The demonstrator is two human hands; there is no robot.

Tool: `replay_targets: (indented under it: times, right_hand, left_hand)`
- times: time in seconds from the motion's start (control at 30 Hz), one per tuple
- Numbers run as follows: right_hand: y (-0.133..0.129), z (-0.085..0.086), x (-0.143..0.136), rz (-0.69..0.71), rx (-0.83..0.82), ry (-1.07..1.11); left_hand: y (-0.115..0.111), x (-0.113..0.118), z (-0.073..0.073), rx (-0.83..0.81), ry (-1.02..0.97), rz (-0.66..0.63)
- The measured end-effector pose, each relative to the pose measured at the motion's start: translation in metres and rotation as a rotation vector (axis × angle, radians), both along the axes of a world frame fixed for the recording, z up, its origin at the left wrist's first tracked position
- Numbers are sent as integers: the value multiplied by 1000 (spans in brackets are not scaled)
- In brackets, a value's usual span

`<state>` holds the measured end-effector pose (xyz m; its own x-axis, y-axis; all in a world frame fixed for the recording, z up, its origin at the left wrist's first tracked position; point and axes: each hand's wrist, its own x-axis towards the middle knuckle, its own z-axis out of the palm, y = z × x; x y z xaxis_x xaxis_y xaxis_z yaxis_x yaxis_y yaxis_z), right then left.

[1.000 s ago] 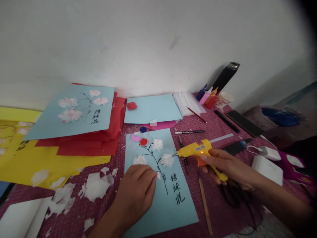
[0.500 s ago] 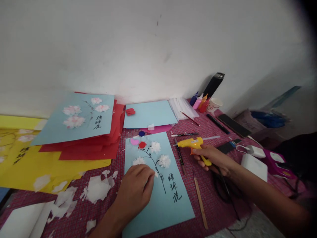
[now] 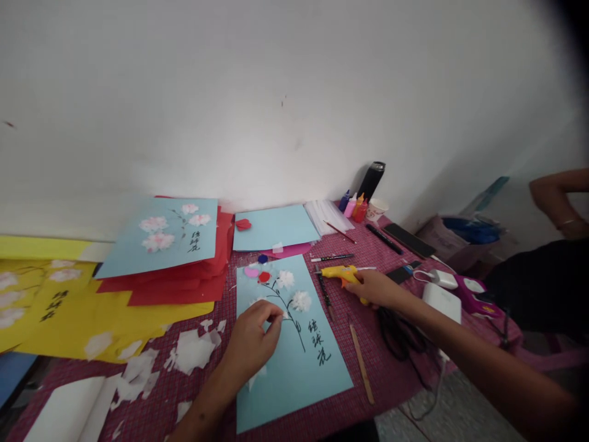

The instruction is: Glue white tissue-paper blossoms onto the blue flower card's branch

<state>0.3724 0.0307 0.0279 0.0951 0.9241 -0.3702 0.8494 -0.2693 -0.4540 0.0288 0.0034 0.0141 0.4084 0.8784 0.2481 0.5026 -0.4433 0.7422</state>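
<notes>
My left hand (image 3: 257,331) is above the light blue sheet (image 3: 294,393), with thumb and index finger pinched on a small piece of white paper (image 3: 284,315). Black painted stems, black writing and white crumpled-paper flowers (image 3: 302,301) are on that sheet; one flower lies partly behind my fingers. To the right, my right hand (image 3: 375,290) is wrapped round a yellow glue gun (image 3: 339,272), its nozzle pointing left near the sheet's edge. Red, pink and blue spots of paint (image 3: 264,277) show at the sheet's top left corner.
Finished flower sheets (image 3: 202,215) lie at the left over red and yellow paper. Torn white paper (image 3: 191,351) is scattered near my left forearm. Brushes, a wooden stick (image 3: 362,365), paint bottles, a black flask (image 3: 370,181) and a phone are at the right. Another person's arm (image 3: 564,199) shows at far right.
The view has shifted, bringing another person's arm into sight. My left thumb and finger have lifted slightly, showing the pinch more clearly. The glue gun stays in my right hand.
</notes>
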Motion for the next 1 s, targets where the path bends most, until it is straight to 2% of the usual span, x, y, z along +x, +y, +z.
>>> replay_targets:
  times: [0.1,0.17,0.27,0.5,0.67,0.83,0.93,1.0]
  right_hand:
    - [-1,4,-2,117,98,-240]
    - [-2,4,-3,136,107,-357]
    - [-5,2,-4,129,93,-420]
    - [-14,2,-11,136,132,-390]
    - [-15,1,-21,128,129,-394]
    - [-19,8,-21,105,123,-399]
    - [-33,16,-29,22,241,-365]
    - [-46,21,-46,8,390,-188]
  left_hand:
    - [1,-1,-2,-17,-8,5]
    - [2,-2,-4,-30,-24,11]
    - [4,-2,-6,-53,-57,27]
    - [5,-1,-2,-158,-130,49]
    - [3,0,3,-175,-150,52]
    - [4,0,1,-235,-221,56]
    - [4,1,-1,-358,-327,47]
    - [3,2,1,-467,-416,53]
